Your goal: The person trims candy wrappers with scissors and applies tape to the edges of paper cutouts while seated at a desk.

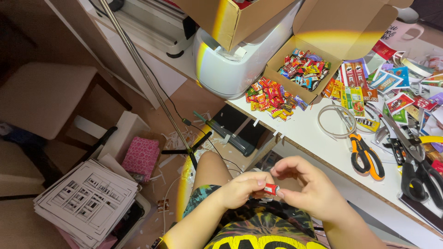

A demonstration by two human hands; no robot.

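My left hand (240,189) and my right hand (309,186) are close together over my lap, and both pinch one tiny red packet (271,189). The left fingers are closed on its left end. The right thumb and fingertips are closed on its right end. The other right fingers curl above it. The packet sits between the two hands, just in front of the table (323,147) edge and lower than the table top.

On the table, near my right hand, I see orange scissors (364,154). A clear ring of tape (336,121) lies just beside them. Black scissors (422,173) lie farther right, near a yellow handle.

Farther back there is an open box (302,69) full of tiny bright packets. A pile of the same tiny packets (272,97) lies on the table just left of the box. To the right of the box I see more little printed papers and wrappers, all mixed up.

A white machine (226,69) stands behind the pile. Another box (230,18) rests on top of it.

On the floor to my left I see a stack of printed sheets (87,198). A pink box (140,157) is near it. A thin metal pole (143,74) on a black stand goes up past the table. Bits of cut paper lie on the floor around the stand.
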